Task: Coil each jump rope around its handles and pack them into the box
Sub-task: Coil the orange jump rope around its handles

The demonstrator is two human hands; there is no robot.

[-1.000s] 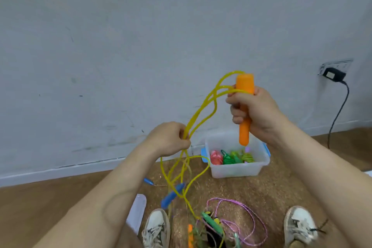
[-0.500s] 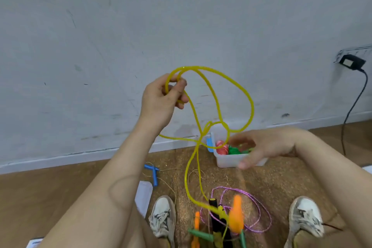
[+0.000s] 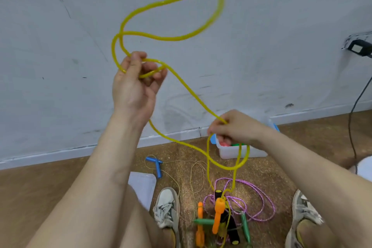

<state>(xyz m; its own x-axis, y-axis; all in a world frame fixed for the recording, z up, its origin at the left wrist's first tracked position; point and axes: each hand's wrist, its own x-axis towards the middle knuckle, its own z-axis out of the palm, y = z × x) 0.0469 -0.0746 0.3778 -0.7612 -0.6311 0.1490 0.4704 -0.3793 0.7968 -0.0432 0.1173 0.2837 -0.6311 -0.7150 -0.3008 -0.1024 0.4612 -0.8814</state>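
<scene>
One change: right hand point(image 3: 235, 129) now pinches the yellow rope point(image 3: 219, 6).

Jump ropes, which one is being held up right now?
The yellow rope, pinched by the left hand and right hand; the purple rope and the blue-handled rope lie loose on the floor.

Glossy translucent yellow rope point(image 3: 187, 84); translucent plastic box point(image 3: 231, 153); matt cork-like floor point(image 3: 181, 151).

one wide-angle view from the person's head faces forward and down, close over the raised left hand point(image 3: 134, 88) and right hand point(image 3: 238, 128), with the scuffed pale grey wall point(image 3: 60, 26) ahead and the brown wooden floor point(image 3: 40, 197) below.
</scene>
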